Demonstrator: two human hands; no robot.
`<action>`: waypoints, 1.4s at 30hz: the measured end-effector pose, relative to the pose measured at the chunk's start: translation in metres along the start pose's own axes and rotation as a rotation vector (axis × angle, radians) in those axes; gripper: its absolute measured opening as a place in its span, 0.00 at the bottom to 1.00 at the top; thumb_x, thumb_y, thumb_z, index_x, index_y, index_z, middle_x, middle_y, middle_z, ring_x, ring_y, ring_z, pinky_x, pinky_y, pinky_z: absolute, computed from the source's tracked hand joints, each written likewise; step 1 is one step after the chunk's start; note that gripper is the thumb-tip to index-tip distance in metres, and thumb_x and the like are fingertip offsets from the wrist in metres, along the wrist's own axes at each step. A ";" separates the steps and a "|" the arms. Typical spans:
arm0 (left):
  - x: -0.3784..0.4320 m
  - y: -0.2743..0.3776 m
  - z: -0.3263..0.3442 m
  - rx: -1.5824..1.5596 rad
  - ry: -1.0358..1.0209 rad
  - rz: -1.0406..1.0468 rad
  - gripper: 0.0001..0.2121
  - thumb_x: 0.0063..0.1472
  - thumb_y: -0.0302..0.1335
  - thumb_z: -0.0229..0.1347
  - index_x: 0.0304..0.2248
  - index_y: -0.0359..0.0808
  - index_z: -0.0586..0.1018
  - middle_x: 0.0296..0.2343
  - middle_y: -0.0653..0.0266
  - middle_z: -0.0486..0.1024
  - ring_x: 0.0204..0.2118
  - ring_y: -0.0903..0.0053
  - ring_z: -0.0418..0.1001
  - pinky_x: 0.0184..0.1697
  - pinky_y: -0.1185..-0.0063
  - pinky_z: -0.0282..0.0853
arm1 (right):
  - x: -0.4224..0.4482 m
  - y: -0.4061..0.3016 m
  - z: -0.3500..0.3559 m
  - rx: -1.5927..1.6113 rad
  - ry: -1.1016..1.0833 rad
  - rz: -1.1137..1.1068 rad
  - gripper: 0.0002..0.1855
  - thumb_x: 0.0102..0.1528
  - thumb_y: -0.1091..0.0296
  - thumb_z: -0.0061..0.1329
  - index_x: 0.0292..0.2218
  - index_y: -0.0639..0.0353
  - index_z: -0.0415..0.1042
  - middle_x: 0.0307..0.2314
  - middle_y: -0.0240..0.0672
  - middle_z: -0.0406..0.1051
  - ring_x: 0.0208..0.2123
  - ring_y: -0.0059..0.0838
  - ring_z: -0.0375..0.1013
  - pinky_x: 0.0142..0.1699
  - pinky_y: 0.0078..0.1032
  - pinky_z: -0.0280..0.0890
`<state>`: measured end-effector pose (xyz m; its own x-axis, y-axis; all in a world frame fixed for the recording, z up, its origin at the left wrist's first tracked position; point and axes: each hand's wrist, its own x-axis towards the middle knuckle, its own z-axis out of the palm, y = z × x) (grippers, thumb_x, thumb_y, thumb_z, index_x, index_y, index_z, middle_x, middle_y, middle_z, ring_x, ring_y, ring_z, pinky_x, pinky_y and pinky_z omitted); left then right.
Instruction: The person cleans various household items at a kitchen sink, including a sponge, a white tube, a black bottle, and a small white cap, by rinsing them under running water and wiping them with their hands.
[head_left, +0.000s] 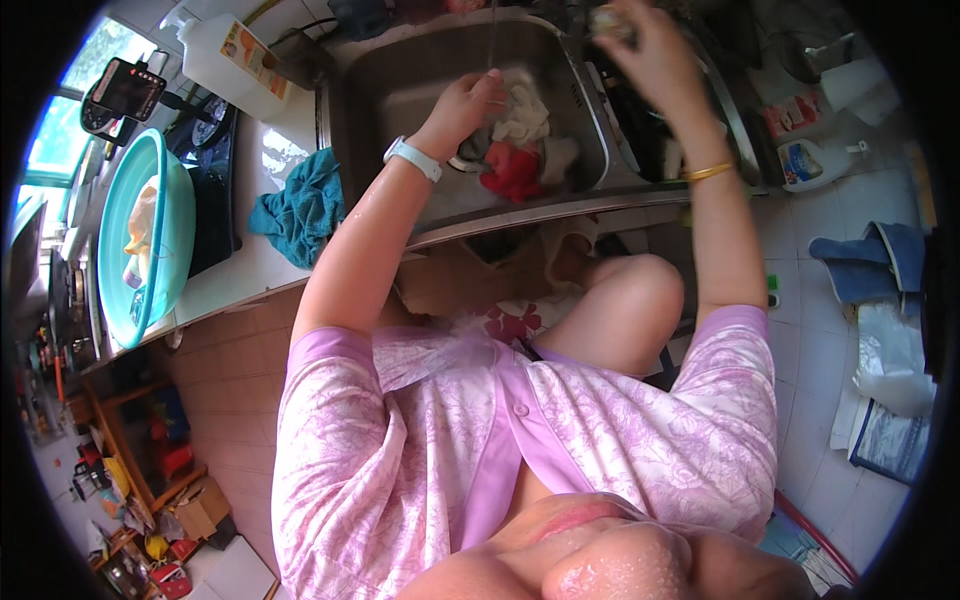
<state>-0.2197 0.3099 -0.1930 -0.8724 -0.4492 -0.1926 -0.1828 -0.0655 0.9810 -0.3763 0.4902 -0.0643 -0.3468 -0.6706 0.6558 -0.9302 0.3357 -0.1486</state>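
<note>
A steel sink (442, 56) lies before me, with a thin stream of water (493, 37) falling into it. My left hand (469, 109), loosely curved, hovers over the basin beside a wet white cloth (523, 116); I see nothing held in it. Below the white cloth a red cloth (512, 171) is bunched up, and a greyish cloth (559, 159) sits to its right. My right hand (652, 56) is raised over the right-hand basin (634, 112), blurred by motion. Its fingers hold a small pale object (611, 24), too blurred to name.
To the left, a teal towel (300, 206) hangs over the counter edge near a turquoise plastic basin (174, 247) with items inside. A white jug (232, 64) and a phone on a stand (127, 90) are behind. A white bottle (814, 161) is at right.
</note>
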 end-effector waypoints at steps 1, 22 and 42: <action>0.006 0.003 0.005 -0.121 -0.035 -0.048 0.28 0.65 0.48 0.44 0.52 0.30 0.66 0.46 0.53 0.72 0.47 0.67 0.72 0.53 0.71 0.65 | -0.006 0.005 0.023 0.053 -0.040 -0.073 0.20 0.50 0.59 0.57 0.42 0.51 0.68 0.33 0.39 0.73 0.37 0.40 0.74 0.39 0.34 0.69; 0.058 -0.054 -0.002 -0.550 -0.020 -0.141 0.21 0.68 0.40 0.41 0.52 0.33 0.65 0.46 0.54 0.72 0.47 0.65 0.72 0.54 0.71 0.67 | -0.037 -0.021 0.205 0.450 -0.246 0.380 0.12 0.54 0.61 0.50 0.40 0.49 0.71 0.33 0.43 0.75 0.37 0.49 0.74 0.39 0.40 0.69; 0.063 -0.057 -0.019 -0.790 -0.005 -0.161 0.27 0.68 0.51 0.32 0.47 0.36 0.69 0.46 0.55 0.70 0.50 0.64 0.67 0.55 0.65 0.61 | -0.045 -0.048 0.202 0.553 -0.248 -0.015 0.14 0.48 0.73 0.49 0.39 0.58 0.72 0.38 0.39 0.72 0.40 0.44 0.73 0.44 0.34 0.69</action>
<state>-0.2555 0.2683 -0.2609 -0.8650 -0.3767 -0.3314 0.0662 -0.7404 0.6689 -0.3403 0.3705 -0.2366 -0.2893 -0.8291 0.4784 -0.8367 -0.0237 -0.5471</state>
